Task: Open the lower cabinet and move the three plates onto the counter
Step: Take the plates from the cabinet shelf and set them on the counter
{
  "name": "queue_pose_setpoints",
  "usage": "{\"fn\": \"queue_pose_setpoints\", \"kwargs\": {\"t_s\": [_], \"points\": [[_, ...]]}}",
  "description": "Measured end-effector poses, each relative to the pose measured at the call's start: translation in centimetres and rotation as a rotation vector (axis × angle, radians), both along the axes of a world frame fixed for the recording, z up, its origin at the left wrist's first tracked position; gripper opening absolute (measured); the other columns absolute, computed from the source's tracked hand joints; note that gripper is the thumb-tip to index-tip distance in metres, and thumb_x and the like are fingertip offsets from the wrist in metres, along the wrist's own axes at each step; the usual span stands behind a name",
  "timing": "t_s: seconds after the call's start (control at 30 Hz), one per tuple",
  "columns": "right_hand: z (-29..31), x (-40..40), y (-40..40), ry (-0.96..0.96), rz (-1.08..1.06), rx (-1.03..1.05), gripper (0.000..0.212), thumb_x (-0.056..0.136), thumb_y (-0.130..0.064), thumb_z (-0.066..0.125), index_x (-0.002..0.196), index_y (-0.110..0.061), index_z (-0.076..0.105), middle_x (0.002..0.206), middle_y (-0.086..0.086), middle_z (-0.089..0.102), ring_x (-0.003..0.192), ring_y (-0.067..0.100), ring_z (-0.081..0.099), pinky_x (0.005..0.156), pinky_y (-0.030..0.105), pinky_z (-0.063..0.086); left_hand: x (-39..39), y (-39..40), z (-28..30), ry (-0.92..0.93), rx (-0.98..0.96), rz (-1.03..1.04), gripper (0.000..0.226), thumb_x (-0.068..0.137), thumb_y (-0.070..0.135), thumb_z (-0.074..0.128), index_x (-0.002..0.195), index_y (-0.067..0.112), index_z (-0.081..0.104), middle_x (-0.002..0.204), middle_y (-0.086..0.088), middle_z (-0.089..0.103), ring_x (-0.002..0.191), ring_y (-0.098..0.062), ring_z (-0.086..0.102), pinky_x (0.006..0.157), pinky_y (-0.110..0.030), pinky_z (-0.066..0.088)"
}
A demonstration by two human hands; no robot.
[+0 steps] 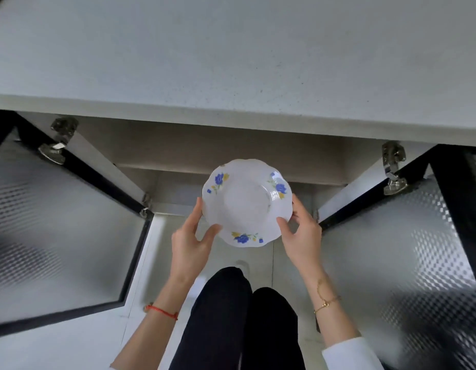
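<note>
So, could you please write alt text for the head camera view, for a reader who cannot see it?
Seen from above, a left hand and a right hand hold a white plate with blue flowers by its opposite rims, in front of an open lower cabinet. Both frosted-glass doors stand open, and the grey counter above shows nothing on it.

White plate, scalloped rim, and there are three sprays of blue flowers with yellow and a touch of green round its edge. Counter up top is pale grey, finely speckled dark. Both cabinet doors show black frames: left door with frosted glass in a small grid texture, right door the same, glinting in a diamond pattern. Red string bracelet on the left wrist, thin gold chain on the right. White sleeve lower right. Black trousers, over a pale floor.
</note>
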State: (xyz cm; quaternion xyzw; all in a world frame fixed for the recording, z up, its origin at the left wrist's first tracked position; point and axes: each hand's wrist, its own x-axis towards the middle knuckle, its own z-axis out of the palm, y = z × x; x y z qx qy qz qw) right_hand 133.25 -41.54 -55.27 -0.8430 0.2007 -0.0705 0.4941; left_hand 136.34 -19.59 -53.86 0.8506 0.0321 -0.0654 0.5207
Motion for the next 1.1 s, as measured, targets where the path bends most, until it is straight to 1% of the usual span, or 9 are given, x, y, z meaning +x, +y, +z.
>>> {"fn": "queue_pose_setpoints", "kwargs": {"t_s": [0.2, 0.3, 0.4, 0.5, 0.6, 0.73, 0.83, 1.0, 1.1], "points": [[9.3, -5.1, 2.1, 0.073, 0.037, -0.016, 0.060, 0.087, -0.010, 0.063, 0.142, -0.024, 0.044, 0.121, -0.005, 0.063, 0.104, 0.010, 0.058, 0.092, 0.017, 0.044, -5.6, 2.3, 9.4, 0.053, 0.032, 0.007, 0.069, 0.085, 0.022, 0.071, 0.145, 0.033, 0.039, 0.135, 0.030, 0.048, 0.123, 0.011, 0.044, 0.098, -0.001, 0.033], [14.3, -7.6, 2.8, 0.084, 0.041, -0.027, 0.059, 0.087, -0.011, 0.063, 0.141, -0.024, 0.045, 0.122, -0.007, 0.062, 0.100, 0.006, 0.056, 0.086, 0.012, 0.041, -8.1, 3.1, 14.2, 0.074, 0.013, 0.010, 0.069, 0.085, 0.020, 0.071, 0.145, 0.030, 0.039, 0.138, 0.020, 0.051, 0.128, 0.002, 0.046, 0.106, -0.016, 0.037], [19.2, -10.1, 3.3, 0.079, 0.036, -0.031, 0.059, 0.087, -0.012, 0.064, 0.142, -0.023, 0.044, 0.123, -0.006, 0.062, 0.103, 0.007, 0.056, 0.091, 0.021, 0.046, -10.6, 3.6, 18.8, 0.078, 0.006, 0.018, 0.069, 0.085, 0.018, 0.071, 0.145, 0.030, 0.039, 0.135, 0.021, 0.054, 0.127, 0.000, 0.048, 0.107, -0.020, 0.038], [24.0, -12.5, 3.4, 0.065, 0.055, -0.028, 0.059, 0.088, -0.013, 0.063, 0.142, -0.025, 0.043, 0.123, -0.007, 0.061, 0.108, 0.012, 0.056, 0.098, 0.035, 0.050, -13.1, 3.8, 23.4, 0.062, 0.004, 0.021, 0.070, 0.085, 0.018, 0.070, 0.146, 0.028, 0.038, 0.127, 0.034, 0.047, 0.123, 0.005, 0.045, 0.101, -0.014, 0.037], [27.9, -14.9, 3.4, 0.043, 0.058, -0.022, 0.060, 0.088, -0.015, 0.062, 0.143, -0.027, 0.041, 0.122, -0.007, 0.062, 0.108, 0.010, 0.058, 0.097, 0.038, 0.051, -15.3, 3.8, 27.3, 0.039, 0.001, 0.020, 0.069, 0.085, 0.017, 0.070, 0.146, 0.027, 0.039, 0.126, 0.032, 0.045, 0.122, 0.005, 0.044, 0.097, -0.005, 0.035], [31.8, -17.8, 2.9, -0.020, 0.041, -0.027, 0.058, 0.088, -0.016, 0.064, 0.140, -0.031, 0.043, 0.119, -0.010, 0.061, 0.102, 0.001, 0.057, 0.092, 0.027, 0.053, -17.5, 3.7, 31.6, 0.012, -0.001, -0.009, 0.069, 0.085, 0.017, 0.070, 0.146, 0.025, 0.039, 0.122, 0.034, 0.045, 0.117, 0.005, 0.046, 0.083, 0.009, 0.031], [33.3, -19.2, 2.5, -0.028, 0.029, -0.021, 0.058, 0.088, -0.021, 0.066, 0.139, -0.031, 0.042, 0.119, -0.011, 0.059, 0.099, -0.003, 0.056, 0.084, 0.014, 0.048, -18.7, 3.5, 33.5, -0.016, 0.013, -0.023, 0.068, 0.085, 0.017, 0.071, 0.146, 0.024, 0.040, 0.115, 0.040, 0.043, 0.111, 0.008, 0.048, 0.081, 0.009, 0.031], [34.9, -20.8, 2.4, -0.087, 0.009, -0.021, 0.055, 0.087, -0.024, 0.067, 0.135, -0.037, 0.044, 0.113, -0.024, 0.055, 0.097, -0.013, 0.055, 0.073, 0.001, 0.042, -20.0, 3.3, 35.4, -0.028, 0.011, -0.028, 0.067, 0.085, 0.016, 0.070, 0.145, 0.020, 0.041, 0.110, 0.040, 0.045, 0.089, 0.026, 0.049, 0.073, 0.007, 0.034], [35.5, -21.3, 2.3, -0.111, -0.004, -0.011, 0.054, 0.087, -0.022, 0.067, 0.133, -0.039, 0.045, 0.110, -0.035, 0.053, 0.097, -0.017, 0.054, 0.073, -0.002, 0.041, -20.5, 3.2, 36.0, -0.051, 0.015, -0.036, 0.066, 0.085, 0.016, 0.070, 0.145, 0.021, 0.042, 0.111, 0.043, 0.043, 0.096, 0.018, 0.052, 0.078, 0.006, 0.035]]}}
